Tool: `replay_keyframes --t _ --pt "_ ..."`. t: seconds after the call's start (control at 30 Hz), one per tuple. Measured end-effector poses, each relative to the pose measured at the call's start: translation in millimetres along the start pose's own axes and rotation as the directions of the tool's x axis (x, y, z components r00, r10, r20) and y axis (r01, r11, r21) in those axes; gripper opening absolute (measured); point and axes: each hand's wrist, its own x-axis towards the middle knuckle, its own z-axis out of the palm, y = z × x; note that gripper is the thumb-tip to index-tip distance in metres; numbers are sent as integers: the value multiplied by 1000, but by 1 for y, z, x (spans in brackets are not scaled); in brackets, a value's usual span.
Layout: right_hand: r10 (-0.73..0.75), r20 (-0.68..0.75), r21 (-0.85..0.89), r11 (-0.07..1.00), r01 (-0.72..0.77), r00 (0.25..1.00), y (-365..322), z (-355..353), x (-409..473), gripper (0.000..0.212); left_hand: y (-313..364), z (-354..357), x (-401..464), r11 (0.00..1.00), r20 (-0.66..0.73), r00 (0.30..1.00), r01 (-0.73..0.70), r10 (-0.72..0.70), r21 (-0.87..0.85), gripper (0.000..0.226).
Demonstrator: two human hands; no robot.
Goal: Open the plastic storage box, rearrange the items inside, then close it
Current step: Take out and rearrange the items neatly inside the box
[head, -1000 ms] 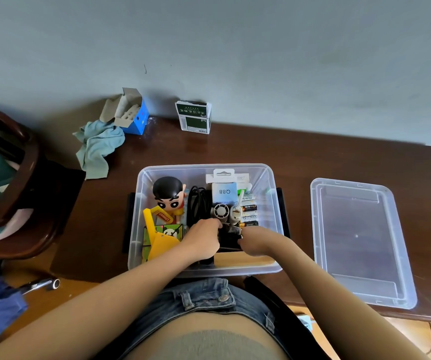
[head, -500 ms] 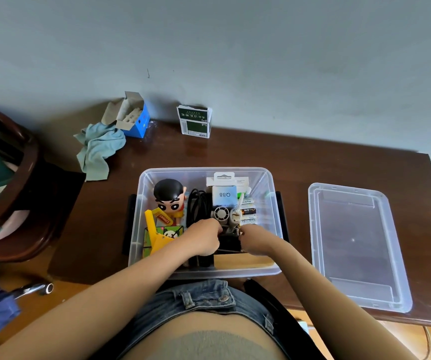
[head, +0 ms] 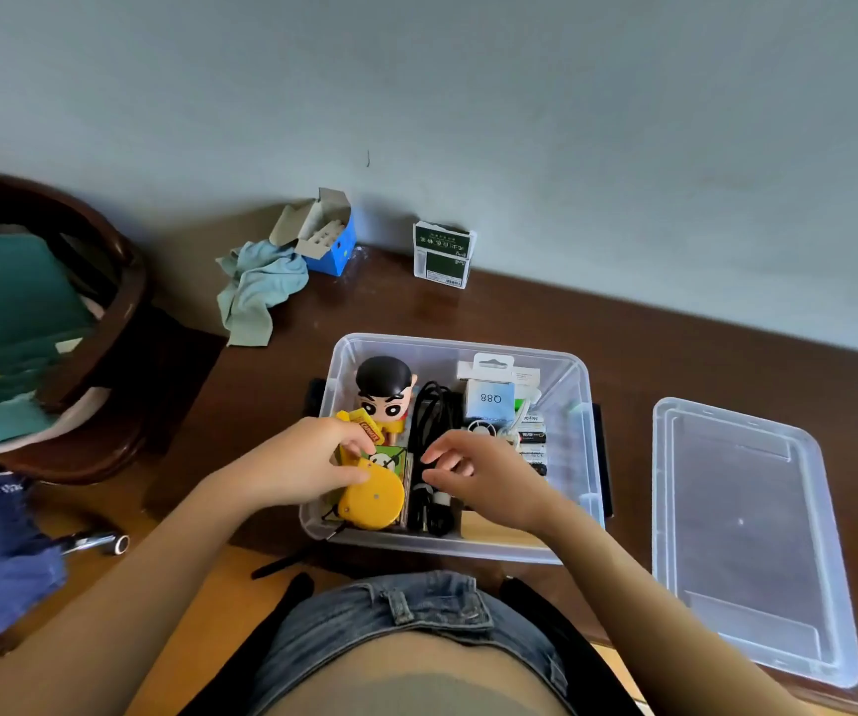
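The brown wooden surface (head: 545, 323) is carrying everything, and the clear plastic storage box (head: 579, 405) is sitting open near its front edge; it serves as the landmark here. To the right of the box, well apart from it, the clear lid (head: 747, 534) is lying flat. Beyond the box, against the wall, a green-and-white pack (head: 442, 255) is standing, with an opened blue carton (head: 331, 240) and a crumpled pale-blue cloth (head: 256, 289) off to the far left of the box.

Inside the box, a cartoon figurine (head: 384, 392) is standing in the far-left corner, a black coiled cable (head: 432, 421) is running down the middle, a white packet marked Q88 (head: 489, 397) is leaning at the far right, and batteries (head: 532, 447) are lying just behind the right hand.

The left hand (head: 302, 467) is gripping a round yellow tape measure (head: 372, 501) at the near-left of the box, fingers (head: 349, 441) and thumb clamped on its top edge. The right hand (head: 488, 483) is hovering over the cable, its fingers apart, loosely curled and holding nothing.

The risk, as I judge it, is crowding: lifting the tape measure could be dragging the green card box (head: 390, 459) beside it upward or tipping the figurine, and the right hand could be snagging a cable loop and pulling small items out. Anything left standing proud of the rim would be stopping the lid from seating.
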Motion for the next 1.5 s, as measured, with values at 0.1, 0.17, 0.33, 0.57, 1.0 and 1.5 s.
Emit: replay_keyframes --t 0.1,0.17,0.33,0.57,1.0,1.5 --pt "51 73 -204 978 -35 996 -15 19 12 42 0 6 -3 1000 7 1000 12 -12 -3 39" --pt "110 89 -326 942 -75 990 -21 31 18 55 1 10 -4 1000 25 999 27 -27 -11 41" --pt "143 77 -359 927 -106 987 -30 46 24 53 4 16 -6 991 -16 998 64 -66 -114 40" --pt "178 154 79 978 -192 972 -24 26 17 45 15 5 -12 939 -100 995 -55 22 -340 33" --pt "385 -57 518 800 -302 921 27 -58 -19 23 58 17 34 996 29 996 -80 81 -43 33" --pt "604 156 394 687 -610 781 46 -33 -1 22 80 74 65 543 486 874 -413 9 731 27"
